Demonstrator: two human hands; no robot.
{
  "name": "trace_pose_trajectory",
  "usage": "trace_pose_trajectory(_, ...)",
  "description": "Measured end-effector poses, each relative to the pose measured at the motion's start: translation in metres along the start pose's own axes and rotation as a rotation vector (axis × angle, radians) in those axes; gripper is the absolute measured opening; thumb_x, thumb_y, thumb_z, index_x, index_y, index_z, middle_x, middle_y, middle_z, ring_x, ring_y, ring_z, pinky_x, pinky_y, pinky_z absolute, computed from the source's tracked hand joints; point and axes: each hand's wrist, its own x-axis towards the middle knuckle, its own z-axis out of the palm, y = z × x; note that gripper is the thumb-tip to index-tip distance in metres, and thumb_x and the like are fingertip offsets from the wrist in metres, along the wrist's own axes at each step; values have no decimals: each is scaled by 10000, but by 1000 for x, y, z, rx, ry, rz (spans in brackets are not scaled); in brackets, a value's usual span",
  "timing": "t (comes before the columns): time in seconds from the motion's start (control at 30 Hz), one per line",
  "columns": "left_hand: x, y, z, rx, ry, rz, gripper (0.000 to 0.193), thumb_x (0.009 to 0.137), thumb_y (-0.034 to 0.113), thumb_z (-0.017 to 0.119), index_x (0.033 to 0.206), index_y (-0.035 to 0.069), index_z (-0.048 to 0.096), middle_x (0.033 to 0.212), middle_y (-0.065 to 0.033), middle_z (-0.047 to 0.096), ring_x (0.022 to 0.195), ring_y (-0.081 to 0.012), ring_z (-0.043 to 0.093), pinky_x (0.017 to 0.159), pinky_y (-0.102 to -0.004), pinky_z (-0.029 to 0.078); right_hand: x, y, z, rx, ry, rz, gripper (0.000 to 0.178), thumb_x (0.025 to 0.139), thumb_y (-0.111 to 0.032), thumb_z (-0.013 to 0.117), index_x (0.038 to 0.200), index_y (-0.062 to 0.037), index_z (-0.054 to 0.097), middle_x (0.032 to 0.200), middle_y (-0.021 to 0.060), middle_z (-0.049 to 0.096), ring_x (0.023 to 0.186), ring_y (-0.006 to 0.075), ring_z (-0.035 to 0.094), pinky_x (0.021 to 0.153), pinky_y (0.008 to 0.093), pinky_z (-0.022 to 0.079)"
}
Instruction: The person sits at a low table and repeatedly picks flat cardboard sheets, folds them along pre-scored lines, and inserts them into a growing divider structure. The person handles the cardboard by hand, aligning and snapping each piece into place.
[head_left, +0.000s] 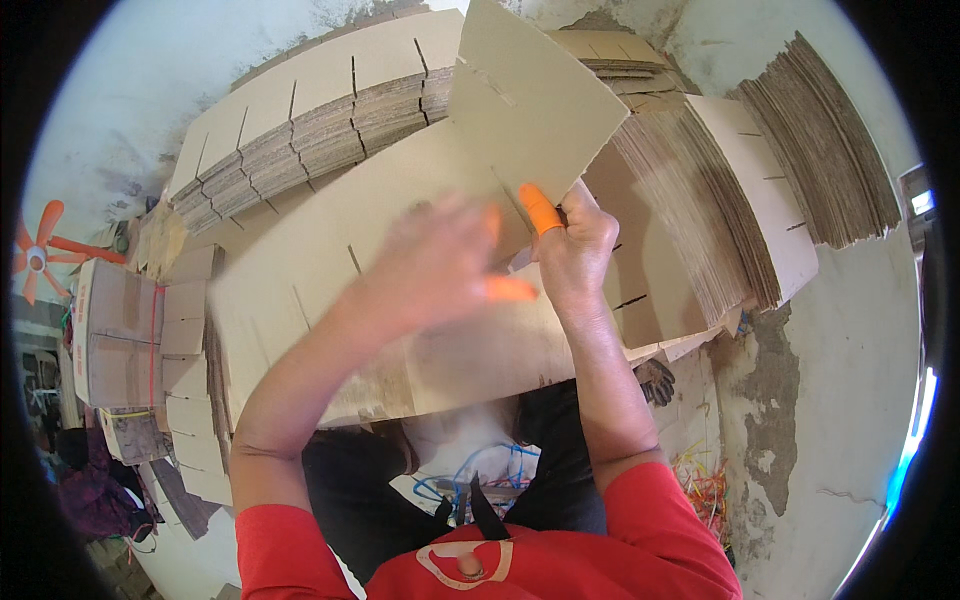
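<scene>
My right hand (580, 245) is closed on the lower edge of a brown cardboard sheet (540, 100), its orange-covered thumb (541, 208) lying on the sheet's face. That sheet stands tilted up, with a slot running in from its lower side. My left hand (430, 262) is blurred by motion over a wide, slotted cardboard piece (290, 270) on the work surface. Two of its fingers wear orange covers and are spread apart, with nothing visible between them. Whether the raised sheet joins the wide piece below is hard to tell.
Tall stacks of slotted cardboard (330, 120) line the back left, with another stack (700, 200) at the right. More sheets (820, 140) lean on the wall. At left are an orange fan (40, 250) and a strapped carton bundle (118, 330). Colourful straps (705, 490) lie low right.
</scene>
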Motion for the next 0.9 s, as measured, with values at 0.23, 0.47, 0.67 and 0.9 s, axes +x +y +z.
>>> trace_pose_trajectory(0.23,47,-181,0,606,317,-206,243,841,180,680,999,7,618,955,-113,644,960,-294,561,817,-405,474,-8,3,6,-125,-55,-118,197,842,-12,730,743,11,562,551,29,420,525,102,340,441,267,326)
trace_pose_trajectory(0.47,60,-175,1,439,238,-148,129,798,65,676,852,27,565,867,-127,612,863,-317,557,713,-428,483,-6,1,2,-152,-15,-153,123,837,6,737,819,13,616,558,-31,396,556,49,321,456,230,303)
trace_pose_trajectory(0.67,55,-170,-13,317,458,-39,272,745,-10,636,1005,68,622,883,-92,607,886,-285,563,704,-410,510,-10,-16,-2,-234,-22,-208,205,826,-54,743,831,13,549,628,228,504,516,360,431,473,365,412)
trace_pose_trajectory(0.9,49,-125,-29,554,279,58,357,749,1,604,1105,-1,575,978,-63,575,951,-234,559,695,-339,562,-17,-15,-4,-267,-44,-250,174,847,-58,719,869,25,568,675,232,557,580,402,531,504,380,445)
